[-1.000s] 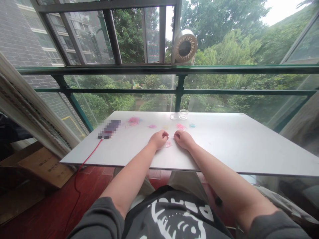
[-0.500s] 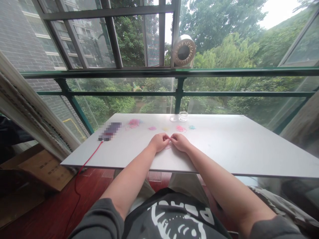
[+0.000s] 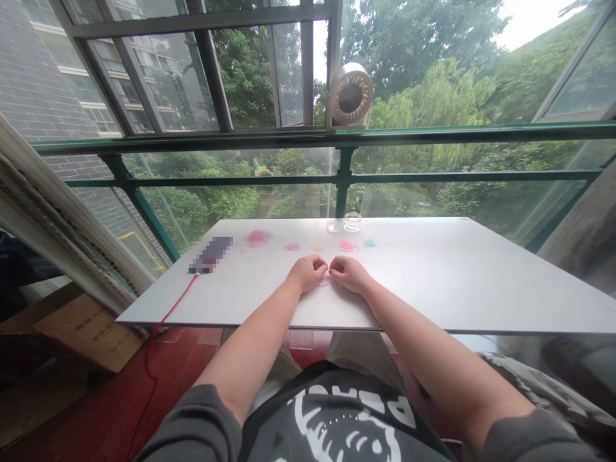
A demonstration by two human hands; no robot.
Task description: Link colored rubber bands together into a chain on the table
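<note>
Both hands are close together over the white table [image 3: 423, 282], fingertips nearly meeting. My left hand [image 3: 308, 273] is closed in a pinch, and so is my right hand [image 3: 347, 273]; whatever they hold is too small to make out. Between and just below them lies a thin pink loop or strand [image 3: 324, 281]. Beyond the hands, small piles of thin coloured pieces lie in a row: purple [image 3: 293, 246], yellow [image 3: 319, 248], pink [image 3: 348, 246] and teal [image 3: 369, 243]. A larger pink and red pile [image 3: 258, 238] lies further left.
A clear round container [image 3: 353, 222] and a clear lid or shallow dish [image 3: 333, 227] stand at the table's back edge. A blurred-out dark device [image 3: 212, 255] with a red cable [image 3: 179, 300] lies at the left. Behind the table runs a green railing [image 3: 240, 139].
The fingertips have drawn slightly apart, leaving a small gap between the hands. The whole view has shifted slightly. The coloured piles look unchanged.
</note>
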